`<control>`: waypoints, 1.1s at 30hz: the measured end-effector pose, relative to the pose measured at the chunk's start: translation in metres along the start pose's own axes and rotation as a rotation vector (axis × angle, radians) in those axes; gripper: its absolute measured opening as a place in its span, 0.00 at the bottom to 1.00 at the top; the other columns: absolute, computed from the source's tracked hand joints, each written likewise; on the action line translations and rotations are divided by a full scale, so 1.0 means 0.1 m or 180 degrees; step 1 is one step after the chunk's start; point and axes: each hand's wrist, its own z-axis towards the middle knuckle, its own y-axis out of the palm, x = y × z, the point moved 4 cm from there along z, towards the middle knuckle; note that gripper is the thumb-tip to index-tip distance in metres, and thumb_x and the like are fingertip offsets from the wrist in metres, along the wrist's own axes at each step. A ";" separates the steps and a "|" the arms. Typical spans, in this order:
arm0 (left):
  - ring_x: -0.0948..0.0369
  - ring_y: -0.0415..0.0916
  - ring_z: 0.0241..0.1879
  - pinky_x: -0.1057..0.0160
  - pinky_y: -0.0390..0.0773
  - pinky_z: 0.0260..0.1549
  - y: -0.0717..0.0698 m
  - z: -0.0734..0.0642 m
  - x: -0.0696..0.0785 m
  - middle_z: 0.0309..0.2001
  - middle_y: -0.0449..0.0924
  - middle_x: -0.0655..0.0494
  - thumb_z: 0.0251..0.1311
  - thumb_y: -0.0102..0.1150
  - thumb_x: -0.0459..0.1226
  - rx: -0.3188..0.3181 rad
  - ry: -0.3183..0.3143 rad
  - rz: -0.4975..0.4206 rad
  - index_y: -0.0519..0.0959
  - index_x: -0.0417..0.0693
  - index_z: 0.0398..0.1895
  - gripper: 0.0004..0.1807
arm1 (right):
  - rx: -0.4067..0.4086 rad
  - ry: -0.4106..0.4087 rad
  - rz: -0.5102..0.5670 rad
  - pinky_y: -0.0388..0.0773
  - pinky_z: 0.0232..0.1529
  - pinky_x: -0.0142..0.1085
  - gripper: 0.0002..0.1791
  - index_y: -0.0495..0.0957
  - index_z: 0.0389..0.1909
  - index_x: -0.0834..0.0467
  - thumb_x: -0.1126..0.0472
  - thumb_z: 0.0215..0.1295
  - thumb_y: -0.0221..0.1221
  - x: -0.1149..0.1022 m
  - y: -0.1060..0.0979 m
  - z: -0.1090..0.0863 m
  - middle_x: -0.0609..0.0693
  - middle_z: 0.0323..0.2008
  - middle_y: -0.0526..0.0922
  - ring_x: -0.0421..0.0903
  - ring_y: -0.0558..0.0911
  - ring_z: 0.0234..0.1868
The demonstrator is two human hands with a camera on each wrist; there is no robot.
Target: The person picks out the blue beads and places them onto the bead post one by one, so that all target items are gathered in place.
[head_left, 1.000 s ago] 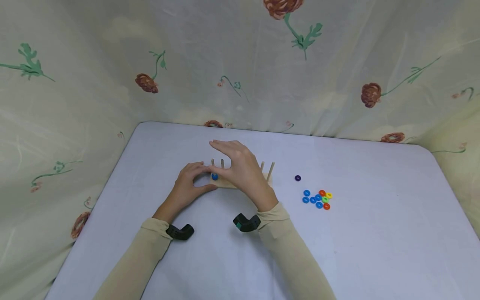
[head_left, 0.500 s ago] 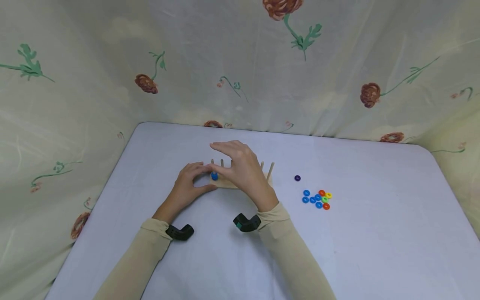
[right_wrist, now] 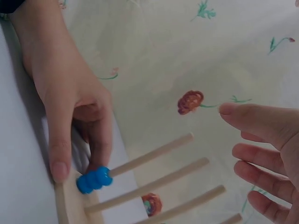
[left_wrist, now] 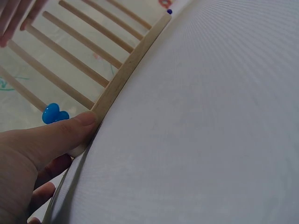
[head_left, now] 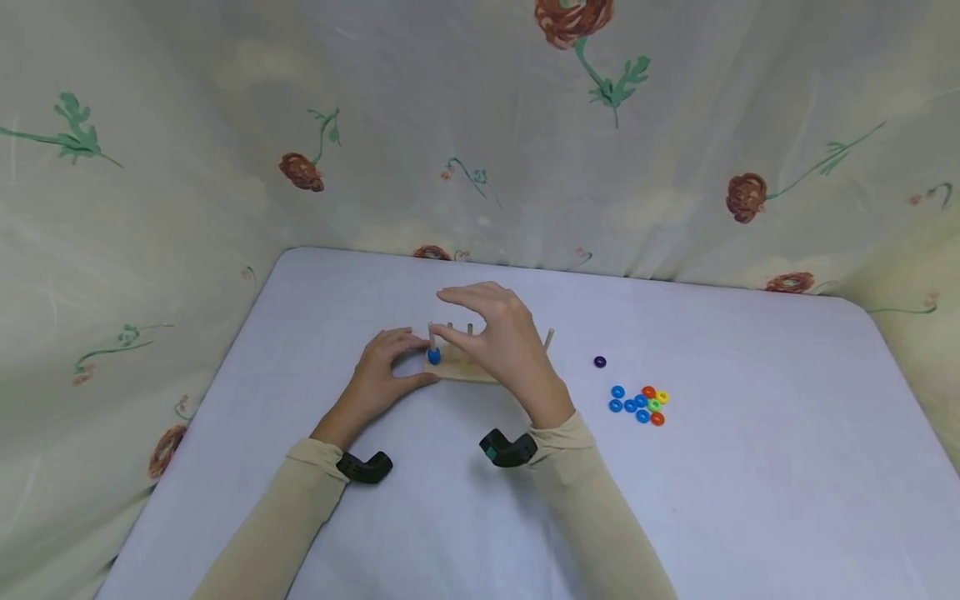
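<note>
At the near left end of a wooden peg board (head_left: 467,372), my left hand (head_left: 381,367) grips the base, thumb on its front edge and fingers round the far side. A row of upright pegs stands on the board. Blue rings (right_wrist: 95,180) are stacked low on the end peg beside that hand, as both wrist views show. My right hand (head_left: 506,346) hovers over the board, thumb and fingers spread apart, with nothing between them. Its forearm side hides part of the board and some pegs in the head view.
Several loose rings in blue, red, yellow and green lie to the right of the board, among them a yellow ring (head_left: 662,397). Apart from them sits a dark purple ring (head_left: 600,362). A white cloth (head_left: 757,433) covers the table, with a flowered curtain (head_left: 390,133) behind.
The blue stack on the end peg looks taller than a second ago. My right hand has drawn a little to the right, away from that peg. My left hand keeps its grip.
</note>
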 end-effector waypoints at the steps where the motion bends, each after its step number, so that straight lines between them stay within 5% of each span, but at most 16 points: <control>1: 0.45 0.67 0.74 0.36 0.63 0.74 0.00 0.00 0.00 0.66 0.79 0.47 0.53 0.80 0.46 0.0004 0.0005 0.0006 0.84 0.51 0.58 0.28 | -0.0002 0.0011 -0.0005 0.83 0.61 0.44 0.23 0.87 0.55 0.55 0.52 0.60 0.75 0.00 -0.02 -0.01 0.50 0.54 0.89 0.48 0.85 0.58; 19: 0.46 0.67 0.73 0.37 0.62 0.75 0.00 -0.01 -0.01 0.68 0.77 0.46 0.52 0.80 0.46 -0.0013 -0.0011 0.0001 0.84 0.51 0.58 0.29 | 0.0233 0.0184 0.0114 0.83 0.58 0.47 0.22 0.88 0.52 0.56 0.59 0.55 0.78 0.29 -0.67 -0.35 0.52 0.49 0.91 0.50 0.85 0.56; 29: 0.47 0.65 0.74 0.36 0.60 0.76 0.02 0.00 -0.03 0.70 0.75 0.46 0.54 0.79 0.48 -0.0070 -0.0108 0.0061 0.83 0.53 0.59 0.29 | 0.0303 0.0382 -0.0079 0.74 0.60 0.22 0.22 0.88 0.51 0.55 0.64 0.53 0.78 0.66 -1.03 -0.81 0.51 0.47 0.91 0.49 0.86 0.54; 33: 0.46 0.65 0.74 0.36 0.61 0.75 0.02 -0.01 -0.03 0.70 0.75 0.46 0.53 0.79 0.47 -0.0063 -0.0132 0.0045 0.83 0.53 0.59 0.29 | 0.0197 0.0516 -0.0238 0.74 0.60 0.21 0.21 0.88 0.51 0.55 0.64 0.54 0.77 0.82 -1.11 -0.99 0.51 0.47 0.91 0.50 0.86 0.54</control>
